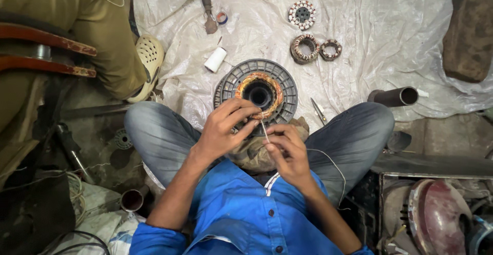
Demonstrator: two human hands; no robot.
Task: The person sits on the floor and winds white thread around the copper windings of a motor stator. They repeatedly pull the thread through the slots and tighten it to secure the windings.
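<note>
Left hand [223,128]: fingers curled, tips pinched on the near rim of the copper winding [260,93], right where a thin cord [264,128] crosses it. Right hand [287,150]: thumb and forefinger pinched on the same cord, just below and beside the left fingertips; the two hands almost touch. Loose tail of the cord trails off the right wrist, arcing over the right thigh.

Winding sits inside a grey ribbed motor housing [280,78], propped on the lap between crossed knees in jeans, tilted toward the body. A wad of brownish rag [251,152] lies under it, touching the heels of both hands.

Room to move: knees close in left and right, so the hands work in a narrow pocket; free space opens only forward, past the housing's far rim, on a white plastic sheet [370,34].

On the sheet: white spool [215,59] just beyond the housing's left edge; small scissors [318,111] close by the right knee; three wound stators [306,48] further out; a wooden-handled tool [207,10] near the far edge. Metal pipe [394,97] beside the right knee. Another person's leg and sandal [149,55] crowd the left side.
</note>
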